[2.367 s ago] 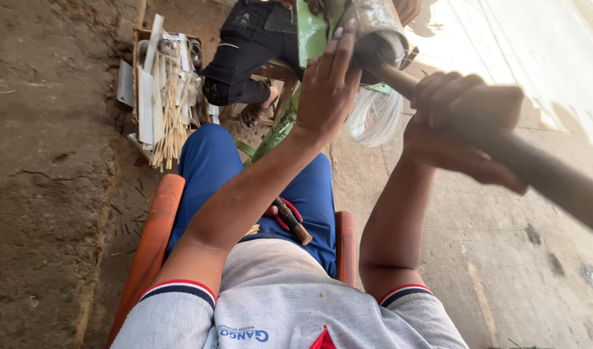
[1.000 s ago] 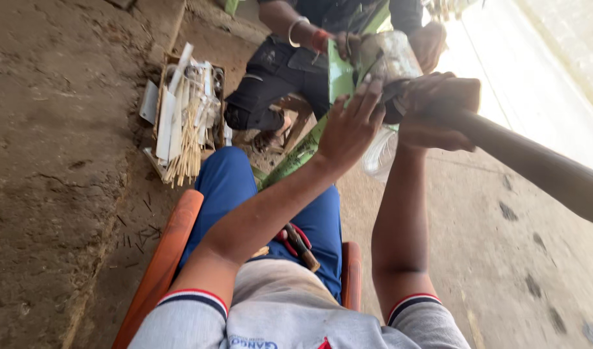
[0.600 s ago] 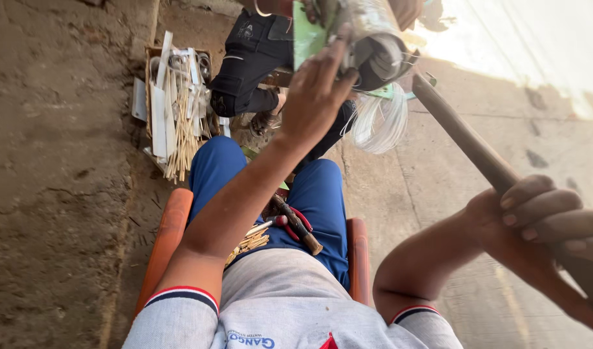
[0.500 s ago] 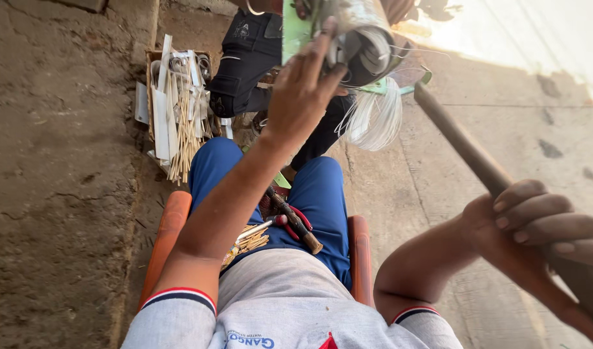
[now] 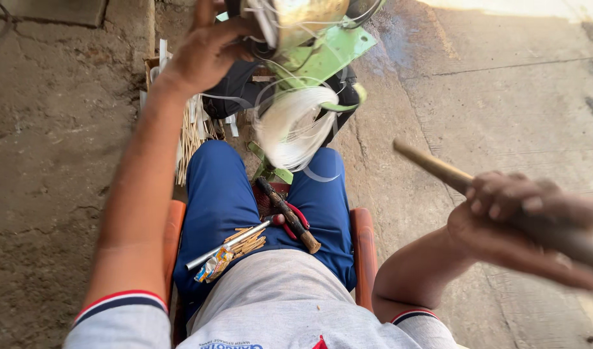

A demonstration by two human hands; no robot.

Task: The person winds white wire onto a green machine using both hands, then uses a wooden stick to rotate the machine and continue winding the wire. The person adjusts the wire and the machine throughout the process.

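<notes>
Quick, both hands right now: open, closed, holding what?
Left hand: raised, fingers curled on the green machine; firm grip cannot be told.
Right hand: closed around a wooden rod.

Left hand [image 5: 206, 52] on green spool device [image 5: 309, 39], right hand [image 5: 522, 226] gripping wooden stick [image 5: 438, 169]

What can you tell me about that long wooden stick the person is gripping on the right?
The wooden stick is a long, round, brownish pole that looks like plain bare wood, lighter toward its free tip. It slants from upper left down to the lower right, where it runs out of the picture. The right hand is wrapped around it, fingers curled over the top. Its tip hangs free above the concrete floor, touching nothing. The part near the hand is blurred.
</notes>
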